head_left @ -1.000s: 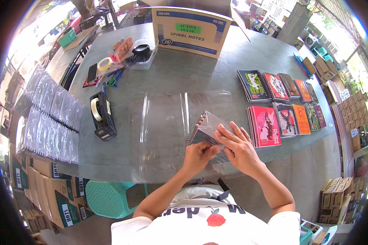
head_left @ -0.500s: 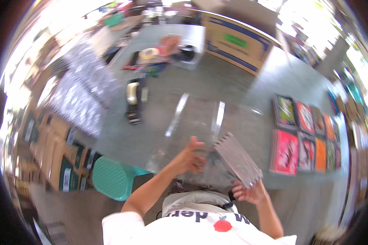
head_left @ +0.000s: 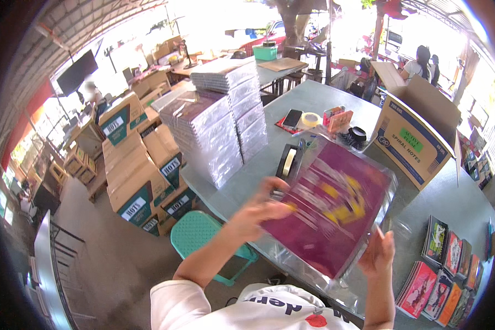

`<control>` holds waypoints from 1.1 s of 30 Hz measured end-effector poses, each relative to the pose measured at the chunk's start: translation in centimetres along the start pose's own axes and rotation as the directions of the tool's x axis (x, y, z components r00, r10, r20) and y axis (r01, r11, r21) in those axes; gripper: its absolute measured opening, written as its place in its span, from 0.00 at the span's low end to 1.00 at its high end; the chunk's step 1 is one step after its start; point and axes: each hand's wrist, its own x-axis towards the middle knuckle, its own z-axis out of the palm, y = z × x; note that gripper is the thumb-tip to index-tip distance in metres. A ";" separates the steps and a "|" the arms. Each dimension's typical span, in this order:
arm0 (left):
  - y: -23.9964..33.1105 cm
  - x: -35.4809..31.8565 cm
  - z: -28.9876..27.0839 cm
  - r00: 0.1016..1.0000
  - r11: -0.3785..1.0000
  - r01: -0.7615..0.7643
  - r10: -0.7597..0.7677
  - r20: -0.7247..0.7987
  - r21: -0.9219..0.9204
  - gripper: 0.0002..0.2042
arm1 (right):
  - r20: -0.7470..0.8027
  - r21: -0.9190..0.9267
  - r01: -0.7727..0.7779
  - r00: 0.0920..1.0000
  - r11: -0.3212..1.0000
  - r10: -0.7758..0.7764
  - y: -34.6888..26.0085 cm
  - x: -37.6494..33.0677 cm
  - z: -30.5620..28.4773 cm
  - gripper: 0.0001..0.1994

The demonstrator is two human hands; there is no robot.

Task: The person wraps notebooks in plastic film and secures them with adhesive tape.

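- Left hand (head_left: pixel 261 212) is gripping the left edge of one purple book (head_left: pixel 330 212), thumb over the cover, fingers curled behind it; the book is blurred.
- Right hand (head_left: pixel 378 254) is holding the book's lower right edge, fingers pressing against the clear wrap (head_left: pixel 393 184) sheathing it. Thumb position: cannot tell.
- Book is being held tilted above the near edge of the grey table (head_left: pixel 451 201), between the two hands, not touching the tabletop.
- Lower right on the table: notebooks (head_left: pixel 443 275) are lying in two rows, about eight countable; the far ones are too cramped at the rim to count surely.
- Below the table edge: one teal stool (head_left: pixel 195 234) is standing on the floor.
- Behind the book: one black tape dispenser (head_left: pixel 287 162) is sitting on the table.
- Right of it: one open carton (head_left: pixel 418 143) with a blue and white face is standing upright.
- Further back: one tape roll (head_left: pixel 312 119), one dark phone (head_left: pixel 292 117) and one black round item (head_left: pixel 358 133) are lying close together.
- Left end of the table: two tall stacks of wrapped packs (head_left: pixel 220 129) are standing side by side.
- Floor at left: brown boxes (head_left: pixel 140 170) are piled up, at least six visible.
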 end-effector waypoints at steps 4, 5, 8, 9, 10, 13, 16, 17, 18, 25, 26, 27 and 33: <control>7.7 -1.6 -4.5 0.819 0.793 -0.541 0.422 -0.388 -0.281 0.30 | 0.300 -0.222 0.236 0.940 0.946 -0.164 -0.8 4.9 7.0 0.50; 9.2 -0.9 -5.8 0.721 0.759 -0.628 0.486 -0.494 -0.170 0.33 | 0.266 -0.364 0.289 0.943 0.885 -0.198 -0.7 5.1 6.9 0.52; 13.6 1.5 -12.3 0.636 0.700 -0.708 0.574 -0.516 -0.094 0.28 | 0.196 -0.585 0.230 0.971 0.778 -0.139 0.7 5.5 5.5 0.42; 14.7 2.9 -13.1 0.619 0.715 -0.697 0.560 -0.550 -0.056 0.27 | 0.154 -0.637 0.166 0.984 0.752 -0.087 0.8 5.5 4.5 0.38; 14.9 4.3 -16.1 0.589 0.722 -0.690 0.516 -0.623 -0.054 0.32 | 0.116 -0.680 0.106 0.993 0.725 -0.036 1.0 5.4 3.5 0.33; 13.4 6.8 -25.4 0.552 0.852 -0.524 0.336 -0.763 -0.004 0.22 | 0.062 -0.573 0.131 0.991 0.809 -0.117 2.3 4.7 1.3 0.22; 13.6 7.7 -26.6 0.634 0.890 -0.455 0.320 -0.705 -0.005 0.41 | -0.123 -0.566 0.043 0.983 0.823 -0.135 3.0 3.1 -1.9 0.21; 13.4 8.8 -25.0 0.618 0.906 -0.420 0.323 -0.717 0.046 0.41 | -0.163 -0.571 0.014 0.978 0.821 -0.131 3.1 2.4 -3.0 0.21; 12.6 9.9 -23.6 0.610 0.919 -0.383 0.326 -0.722 0.091 0.41 | -0.210 -0.577 -0.011 0.968 0.817 -0.134 3.2 1.5 -4.0 0.21; 11.2 5.3 -23.7 0.234 0.181 0.168 0.948 -0.217 0.969 0.21 | -0.451 -0.885 -0.466 0.846 0.016 -0.284 7.7 -4.2 -9.7 0.21; 9.5 6.8 -21.4 0.350 0.153 0.060 0.922 -0.165 0.986 0.22 | -0.487 -0.867 -0.496 0.827 0.044 -0.281 8.2 -5.8 -10.6 0.21; 5.7 9.8 -16.4 0.501 0.230 -0.155 0.857 -0.124 0.961 0.20 | -0.500 -0.861 -0.507 0.821 0.051 -0.274 8.5 -7.5 -11.5 0.21; -12.8 14.0 18.9 0.742 0.601 -0.589 0.138 0.656 0.539 0.06 | -0.575 -0.802 -0.542 0.592 0.250 -0.564 7.3 -18.8 -10.3 0.21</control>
